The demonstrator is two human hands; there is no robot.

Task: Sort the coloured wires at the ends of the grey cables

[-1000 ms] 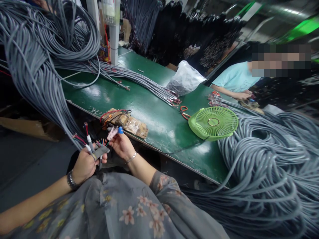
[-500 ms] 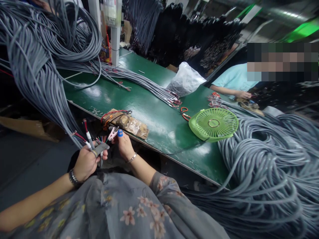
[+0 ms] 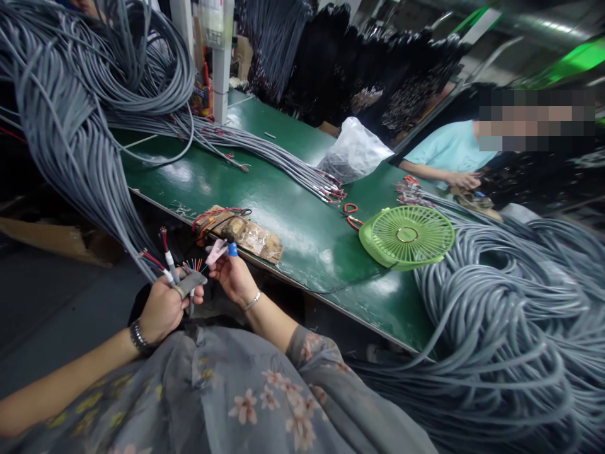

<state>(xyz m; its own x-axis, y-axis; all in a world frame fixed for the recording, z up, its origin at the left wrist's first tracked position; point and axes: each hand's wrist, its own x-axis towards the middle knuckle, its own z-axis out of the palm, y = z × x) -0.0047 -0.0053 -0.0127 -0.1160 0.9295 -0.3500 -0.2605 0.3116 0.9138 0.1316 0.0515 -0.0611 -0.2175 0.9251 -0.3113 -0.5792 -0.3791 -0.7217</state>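
The grey cables (image 3: pixel 169 260) are partly hidden by the left hand (image 3: pixel 165 309), and the tip of the pink clip-like tool (image 3: pixel 216 253) is hard to make out. Both forearms (image 3: pixel 70 378) are angled up from the lower frame. Left of centre, the cables are clamped in the left hand, the tool pinched in the right hand (image 3: pixel 234 279).

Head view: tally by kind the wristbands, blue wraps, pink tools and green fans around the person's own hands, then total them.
Wristbands: 2, one on each wrist
Blue wrap: 1, on the right hand
Pink tool: 1
Green fan: 1
Total: 5
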